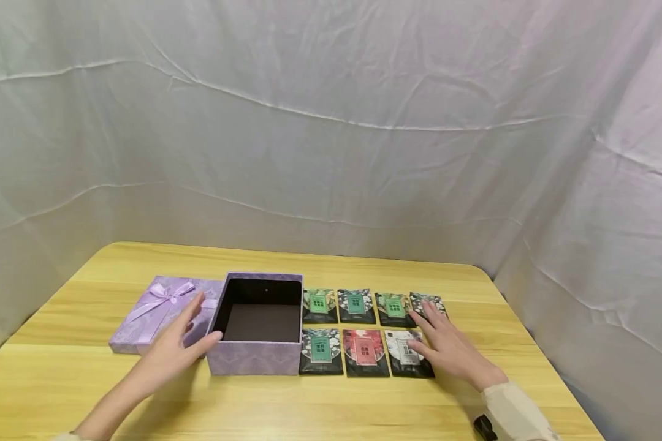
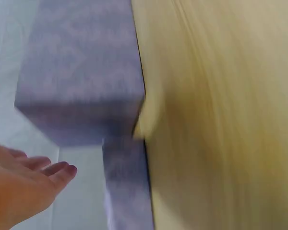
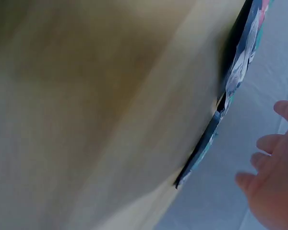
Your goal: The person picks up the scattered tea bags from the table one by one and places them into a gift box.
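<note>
An open purple box (image 1: pixel 254 358) with a dark inside stands on the table. Left of it lies its purple lid (image 1: pixel 138 324), tied with a ribbon bow. My left hand (image 1: pixel 168 346) is over the lid's right part, beside the box's left wall, fingers spread and holding nothing. Several flat sachets lie in two rows right of the box, among them a red sachet (image 1: pixel 366 353), a teal sachet (image 1: pixel 321 351) and a silver-white sachet (image 1: pixel 408 354). Over the right end of these rows is my right hand (image 1: pixel 455 349), fingers extended. It partly hides the back-row sachet (image 1: pixel 422 298) at the far right.
The wooden table (image 1: pixel 331 407) has rounded back corners. Grey-white cloth (image 1: pixel 331 165) hangs behind it and along both sides. A small black object (image 1: pixel 484 427) is at the right sleeve.
</note>
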